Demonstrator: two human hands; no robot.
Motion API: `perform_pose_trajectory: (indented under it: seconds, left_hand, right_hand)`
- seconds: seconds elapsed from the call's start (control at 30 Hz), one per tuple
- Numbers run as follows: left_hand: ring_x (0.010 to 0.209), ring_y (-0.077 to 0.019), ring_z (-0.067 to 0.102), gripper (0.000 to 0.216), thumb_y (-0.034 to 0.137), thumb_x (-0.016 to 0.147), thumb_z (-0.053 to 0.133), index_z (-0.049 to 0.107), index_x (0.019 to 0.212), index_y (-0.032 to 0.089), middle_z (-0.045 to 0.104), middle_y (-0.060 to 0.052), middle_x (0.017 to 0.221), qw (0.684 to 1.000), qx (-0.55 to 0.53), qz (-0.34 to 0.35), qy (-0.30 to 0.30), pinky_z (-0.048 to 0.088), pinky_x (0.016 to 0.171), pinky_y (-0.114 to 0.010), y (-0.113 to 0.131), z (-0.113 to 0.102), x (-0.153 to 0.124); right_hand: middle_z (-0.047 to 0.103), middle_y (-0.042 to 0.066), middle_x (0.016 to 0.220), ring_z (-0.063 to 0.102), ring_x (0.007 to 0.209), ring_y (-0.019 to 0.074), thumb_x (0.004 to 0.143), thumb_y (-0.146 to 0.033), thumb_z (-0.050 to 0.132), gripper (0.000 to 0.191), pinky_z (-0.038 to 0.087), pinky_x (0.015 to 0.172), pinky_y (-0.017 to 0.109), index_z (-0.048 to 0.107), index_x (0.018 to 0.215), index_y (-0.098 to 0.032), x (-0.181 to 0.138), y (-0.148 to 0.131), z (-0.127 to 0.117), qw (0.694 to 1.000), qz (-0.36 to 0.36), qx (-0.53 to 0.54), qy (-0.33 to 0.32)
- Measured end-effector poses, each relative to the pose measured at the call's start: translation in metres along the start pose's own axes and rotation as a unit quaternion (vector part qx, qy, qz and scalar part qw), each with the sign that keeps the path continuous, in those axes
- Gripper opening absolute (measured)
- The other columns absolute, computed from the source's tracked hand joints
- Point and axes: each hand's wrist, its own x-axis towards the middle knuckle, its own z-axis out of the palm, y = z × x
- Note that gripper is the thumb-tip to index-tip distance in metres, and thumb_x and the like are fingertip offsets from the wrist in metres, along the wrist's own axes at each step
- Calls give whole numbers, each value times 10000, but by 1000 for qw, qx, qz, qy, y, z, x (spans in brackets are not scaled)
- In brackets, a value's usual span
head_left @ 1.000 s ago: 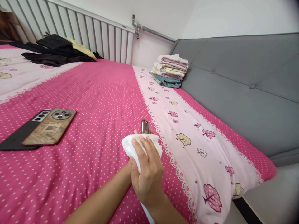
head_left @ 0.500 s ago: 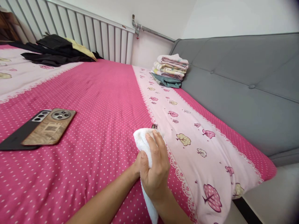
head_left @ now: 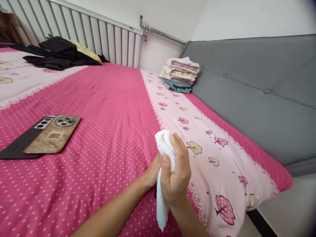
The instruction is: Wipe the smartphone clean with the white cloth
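Observation:
My right hand (head_left: 179, 174) is closed around a white cloth (head_left: 164, 140), its thumb and fingers pressing the fabric together. The cloth's lower end hangs down below the palm. Behind it, my left hand (head_left: 152, 171) reaches in from the left, its fingers mostly hidden by the cloth and the right hand. A small dark edge (head_left: 155, 192) shows below the left hand, belonging to something I cannot make out. Both hands are above the pink dotted bedspread (head_left: 106, 131).
Two phones lie overlapped at left: a brown one (head_left: 53, 136) on a black one (head_left: 17, 144). Dark clothes (head_left: 59, 54) lie near the white radiator (head_left: 98, 36). A stack of folded cloths (head_left: 180, 74) stands beside the grey headboard (head_left: 249, 75).
Both hands and the white cloth have shifted slightly right. The small dark piece seen above the cloth is now hidden, and a dark edge shows below the left hand.

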Motion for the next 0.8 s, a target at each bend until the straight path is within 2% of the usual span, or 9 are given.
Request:
perform_pose_trajectory:
  seconds: [0.07,0.17,0.27,0.37,0.53,0.67,0.8]
  left_hand:
    - [1162,-175,490,395,63,812,513,591,1184,167,653,-27,1088,994,104,22,-4,318,1002,-208,-1,-2,1]
    - [1211,-208,444,345,239,855,523,585,1188,167,630,-49,1133,976,213,46,-25,292,1044,-270,-2,-6,3]
    - [1225,-250,425,509,455,854,473,496,1279,177,531,-77,1286,954,284,67,-71,299,1057,-355,-1,-6,4]
    - [1267,-273,386,622,545,855,398,359,1375,206,405,-87,1411,926,351,79,-112,289,1071,-413,3,-1,4]
    - [1366,-305,227,751,597,814,437,224,1437,235,260,-73,1501,911,385,67,-134,196,1125,-440,6,4,4]
    - [1398,-282,125,804,510,823,511,88,1457,252,113,-51,1540,909,387,49,-146,156,1143,-430,2,-1,5]
    - [1407,-258,71,812,421,829,553,70,1455,234,59,-44,1542,904,398,42,-149,132,1154,-412,0,-6,6]
  right_hand:
    - [457,107,1338,413,1251,249,892,-170,412,420,381,1027,487,422,1312,-162,1,1,-2,1000,0,4,1]
    - [480,102,1311,433,1230,249,888,-174,407,420,389,1015,482,430,1308,-165,3,3,-6,1000,4,10,0]
    - [512,84,1270,474,1181,248,883,-191,410,420,423,970,473,439,1302,-188,7,5,-11,1000,19,24,-7]
    - [534,72,1236,503,1137,237,881,-205,417,412,445,935,444,456,1291,-194,11,6,-17,998,39,45,-24]
    - [541,57,1236,491,1147,220,897,-250,416,390,408,971,407,477,1278,-198,18,9,-27,993,80,79,-45]
    - [544,46,1241,492,1147,212,916,-314,396,373,398,976,386,492,1261,-209,20,15,-33,983,129,119,-58]
    - [542,34,1249,477,1167,205,928,-351,385,362,373,1001,373,505,1242,-218,22,21,-34,971,165,162,-62]
